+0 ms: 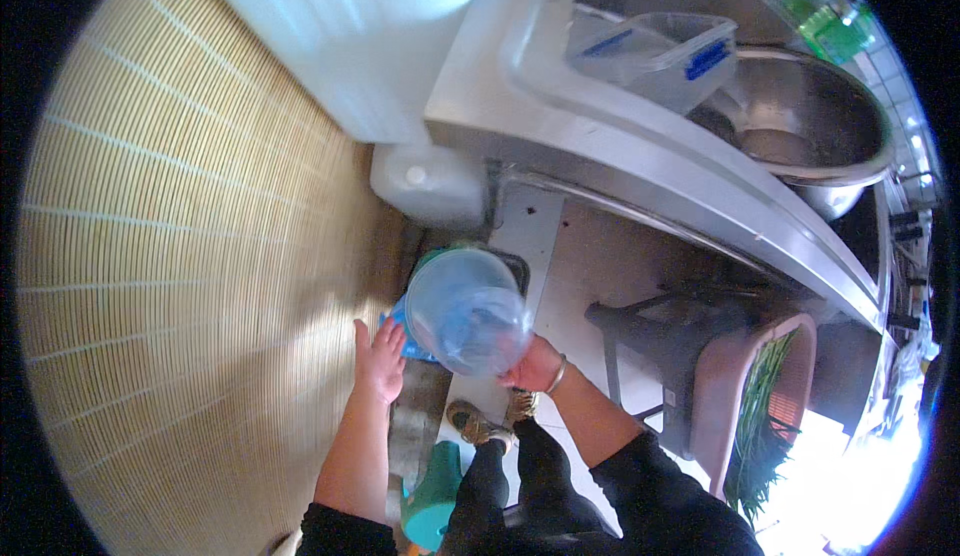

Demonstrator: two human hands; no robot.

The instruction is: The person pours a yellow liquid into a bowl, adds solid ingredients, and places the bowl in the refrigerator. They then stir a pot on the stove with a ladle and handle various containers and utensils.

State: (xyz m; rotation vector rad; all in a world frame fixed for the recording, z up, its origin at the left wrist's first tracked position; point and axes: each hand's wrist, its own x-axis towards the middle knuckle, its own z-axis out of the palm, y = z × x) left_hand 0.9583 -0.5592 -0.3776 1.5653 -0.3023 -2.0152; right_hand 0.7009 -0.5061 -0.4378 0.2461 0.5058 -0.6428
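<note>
My right hand [531, 364] grips the near rim of a round, see-through plastic tub [466, 312]. The tub is tilted, and its inside is too blurred to make out. To its left, my left hand [380, 364] is raised with fingers spread, holding nothing. Behind the tub shows some blue plastic [396, 325], possibly a bag, largely hidden. Part of a dark handle or frame [517, 267] sticks out past the tub's far right edge.
A slatted bamboo-like screen [187, 256] lines the left. The steel sink [637, 120] holds a clear box [675, 60] and a steel bowl [817, 120]. Below are a white jug [427, 181], a grey plastic stool [660, 338], a pink basket [720, 398] of green stalks [761, 421] and a teal stool [433, 503].
</note>
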